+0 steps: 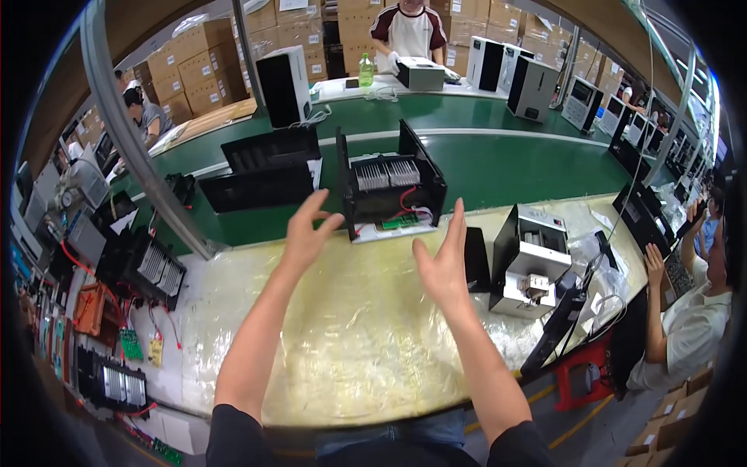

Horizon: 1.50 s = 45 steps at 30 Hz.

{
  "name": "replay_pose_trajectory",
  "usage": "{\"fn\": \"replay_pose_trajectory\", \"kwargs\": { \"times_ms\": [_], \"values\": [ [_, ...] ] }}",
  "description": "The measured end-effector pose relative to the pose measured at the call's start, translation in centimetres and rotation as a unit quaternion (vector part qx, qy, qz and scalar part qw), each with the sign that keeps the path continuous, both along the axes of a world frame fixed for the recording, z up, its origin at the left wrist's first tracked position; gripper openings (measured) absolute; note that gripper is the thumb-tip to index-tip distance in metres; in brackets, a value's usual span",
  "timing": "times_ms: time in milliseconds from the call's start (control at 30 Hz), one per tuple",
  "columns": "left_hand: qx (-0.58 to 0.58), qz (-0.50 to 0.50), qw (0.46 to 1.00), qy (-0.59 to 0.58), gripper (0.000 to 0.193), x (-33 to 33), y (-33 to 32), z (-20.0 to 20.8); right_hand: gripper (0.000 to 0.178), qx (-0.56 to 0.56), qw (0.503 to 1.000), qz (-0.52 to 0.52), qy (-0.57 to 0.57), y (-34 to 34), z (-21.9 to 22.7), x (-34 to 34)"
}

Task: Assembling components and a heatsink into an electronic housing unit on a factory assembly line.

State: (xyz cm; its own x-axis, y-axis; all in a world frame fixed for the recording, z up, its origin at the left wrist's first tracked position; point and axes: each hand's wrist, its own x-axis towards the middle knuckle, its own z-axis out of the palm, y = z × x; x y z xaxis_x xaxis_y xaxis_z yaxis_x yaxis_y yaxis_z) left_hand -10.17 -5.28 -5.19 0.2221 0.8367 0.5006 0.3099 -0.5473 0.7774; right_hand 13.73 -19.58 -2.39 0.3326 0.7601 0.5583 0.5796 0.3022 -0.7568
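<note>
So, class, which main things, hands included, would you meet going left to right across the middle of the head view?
Upper finned black unit, left hand, central silver heat sinks, right hand, open silver-grey box, co-worker's lower hand.

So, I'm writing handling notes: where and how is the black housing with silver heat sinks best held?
Probably grip the black housing by its upright side panels: left hand from the left, right hand from the right. Both panels stand tall, while silver heat sinks and exposed red wire lie between them.
</note>
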Motion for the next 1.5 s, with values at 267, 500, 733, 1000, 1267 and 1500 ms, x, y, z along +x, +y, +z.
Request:
{"fn": "replay_pose_trajectory", "kwargs": {
  "times_ms": [267, 500, 733, 1000, 1267, 1500],
  "values": [
    [0.175, 0.19, 0.954, 0.15, 0.046, -2.5, 8.1, 4.0, 0.067, -0.055, 0.995, 0.067, 0.056, -4.1, -3.9, -2.1],
    [0.132, 0.26, 0.941, 0.174, 0.039, -5.2, 6.9, 5.8, 0.054, -0.012, 0.995, 0.098, 0.004, -3.1, -3.4, -1.5],
    [0.167, 0.078, 0.979, -0.088, 0.051, -9.2, -10.8, 4.6, 0.04, 0.015, 0.98, 0.12, 0.156, -3.3, -3.6, 1.5],
    [0.098, 0.086, 0.979, -0.155, 0.033, -6.6, -16.6, 1.9, 0.066, -0.118, 0.907, 0.33, 0.233, -1.3, -5.6, 0.4],
    [-0.096, 0.092, 0.97, -0.205, 0.039, -0.2, -3.2, -6.1, 0.034, -0.114, 0.937, 0.216, 0.248, 3.1, -6.4, 2.4],
    [-0.146, -0.004, 0.948, -0.284, 0.037, -0.5, -7.1, -3.2, 0.018, -0.059, 0.947, 0.224, 0.224, 3.5, -9.5, 3.7]
  ]
}}
